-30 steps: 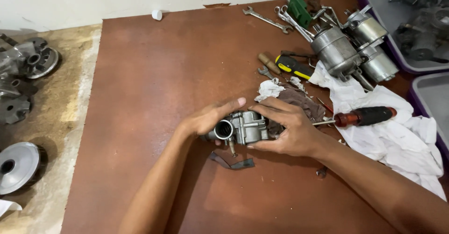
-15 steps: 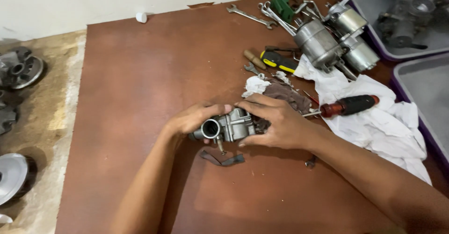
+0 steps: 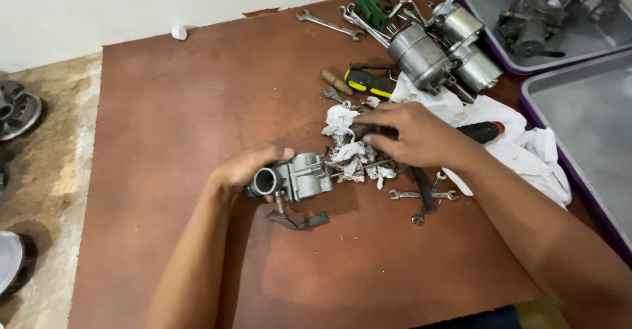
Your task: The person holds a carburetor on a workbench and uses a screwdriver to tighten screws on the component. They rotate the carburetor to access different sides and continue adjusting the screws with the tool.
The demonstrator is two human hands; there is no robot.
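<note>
My left hand (image 3: 245, 168) grips a grey metal carburettor (image 3: 294, 177) lying on the brown board (image 3: 197, 118), its round bore facing left. A dark gasket scrap (image 3: 296, 220) lies just below it. My right hand (image 3: 409, 135) has come off the carburettor and rests on a crumpled, stained white rag (image 3: 349, 151) to its right, fingers curled around a dark object that I cannot make out. A red-and-black screwdriver (image 3: 484, 130) pokes out behind that hand.
Small spanners (image 3: 421, 195) lie below my right wrist. A white cloth (image 3: 520, 151), two metal cylinders (image 3: 434, 49), a yellow-black tool (image 3: 368, 82) and a spanner (image 3: 329, 24) sit at the back right. Purple-rimmed trays (image 3: 526, 92) stand at the right; metal parts (image 3: 16, 108) lie on the left floor.
My right hand has let go of the carburettor and moved right onto the rag. The left hand still holds the carburettor. The view has shifted left and down.
</note>
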